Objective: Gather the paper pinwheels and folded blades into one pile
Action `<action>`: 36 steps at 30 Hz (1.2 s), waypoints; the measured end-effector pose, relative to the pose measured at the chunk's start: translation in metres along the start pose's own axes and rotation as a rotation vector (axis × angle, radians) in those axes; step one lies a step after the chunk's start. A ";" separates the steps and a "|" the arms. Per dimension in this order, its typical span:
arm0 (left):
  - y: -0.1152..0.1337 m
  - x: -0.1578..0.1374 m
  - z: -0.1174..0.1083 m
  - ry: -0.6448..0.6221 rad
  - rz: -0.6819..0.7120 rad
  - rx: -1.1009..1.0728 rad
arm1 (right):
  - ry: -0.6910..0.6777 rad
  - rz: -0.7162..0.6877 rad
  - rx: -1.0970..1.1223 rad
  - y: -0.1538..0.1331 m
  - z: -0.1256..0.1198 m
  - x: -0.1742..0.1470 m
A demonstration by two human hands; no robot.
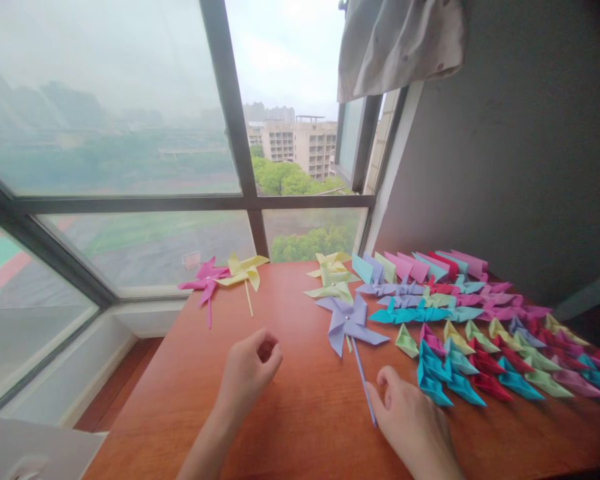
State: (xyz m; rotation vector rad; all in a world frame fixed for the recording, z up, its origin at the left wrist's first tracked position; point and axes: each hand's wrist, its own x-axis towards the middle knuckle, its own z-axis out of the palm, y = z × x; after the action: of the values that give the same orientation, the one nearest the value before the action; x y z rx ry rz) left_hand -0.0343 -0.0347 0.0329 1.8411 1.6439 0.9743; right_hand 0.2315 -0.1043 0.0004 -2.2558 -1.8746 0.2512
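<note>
My left hand (253, 367) hovers over the tabletop, its fingers curled in toward the thumb, with nothing visible in them. A purple paper pinwheel (347, 319) lies in front of my hands, its thin purple stick slanting down toward me. Beside that stick is my right hand (410, 417), loosely bent, with a gap between thumb and forefinger. The thumb tip is at the stick; whether it touches is unclear. Pale green (333, 287) and yellow pinwheels (336, 263) lie just beyond the purple one.
At the table's far left lie a pink pinwheel (207, 280) and a yellow pinwheel (243, 272). Rows of folded paper boats (490, 363) and other colourful paper shapes (420, 267) cover the right side of the wooden table (290, 427). Windows (130, 100) stand behind; a grey curtain (400, 47) hangs above.
</note>
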 end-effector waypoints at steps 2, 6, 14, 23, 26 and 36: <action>0.003 -0.012 0.009 -0.063 0.002 -0.016 | -0.031 -0.011 -0.054 -0.005 -0.004 -0.003; 0.009 -0.032 0.025 -0.158 0.019 -0.012 | -0.064 -0.055 -0.134 -0.012 -0.005 -0.001; 0.008 -0.054 0.038 -0.200 0.039 0.020 | -0.029 -0.070 -0.176 -0.009 0.005 0.004; 0.006 -0.067 0.043 -0.191 0.102 0.093 | 0.257 -0.187 -0.071 -0.008 0.018 -0.007; 0.008 -0.067 0.044 -0.198 0.095 0.074 | 0.363 -0.244 -0.001 -0.013 0.019 -0.008; 0.029 -0.061 0.056 -0.175 -0.020 -0.279 | 0.506 -0.454 0.227 -0.056 0.024 -0.019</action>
State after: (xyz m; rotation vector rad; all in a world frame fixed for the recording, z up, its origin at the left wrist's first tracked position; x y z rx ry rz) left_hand 0.0264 -0.0932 0.0080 1.6678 1.3467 0.9508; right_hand 0.1693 -0.1117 -0.0079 -1.5094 -1.8857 -0.1575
